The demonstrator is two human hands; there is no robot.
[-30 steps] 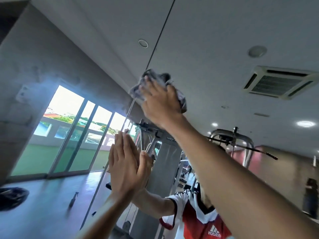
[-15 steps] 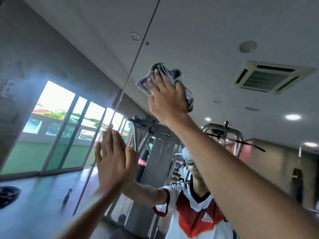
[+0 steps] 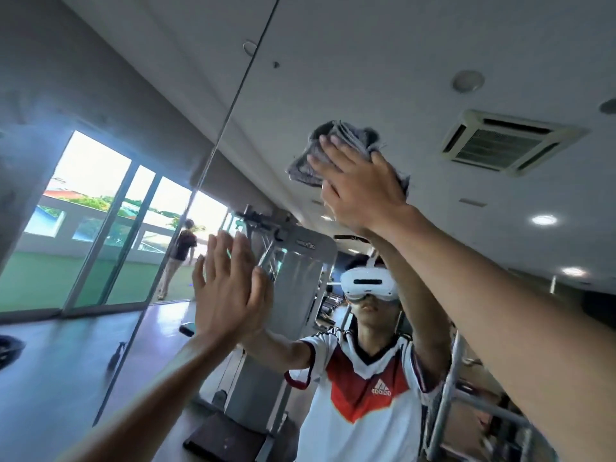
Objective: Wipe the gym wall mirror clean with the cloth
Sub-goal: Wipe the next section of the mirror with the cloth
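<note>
The wall mirror (image 3: pixel 433 61) fills most of the view and reflects the ceiling, gym machines and my own figure. A crumpled grey cloth (image 3: pixel 336 145) lies against the glass high up, right of centre. My right hand (image 3: pixel 360 185) presses it flat to the mirror with fingers spread and nearly straight. My left hand (image 3: pixel 230 291) rests lower and to the left, palm flat on the glass, fingers straight and together. A vertical seam (image 3: pixel 213 181) between mirror panels runs left of both hands.
Left of the seam the glass reflects sliding doors (image 3: pixel 100 235) with greenery outside and a person (image 3: pixel 180 255) walking away. A grey weight machine (image 3: pixel 293 295) and a ceiling air-conditioning unit (image 3: pixel 506 141) appear in the reflection. A concrete wall (image 3: pixel 66 78) stands at the far left.
My right hand has slid the cloth to the right, off the panel seam. My left hand stays flat on the glass. The view has turned right, showing my reflected head.
</note>
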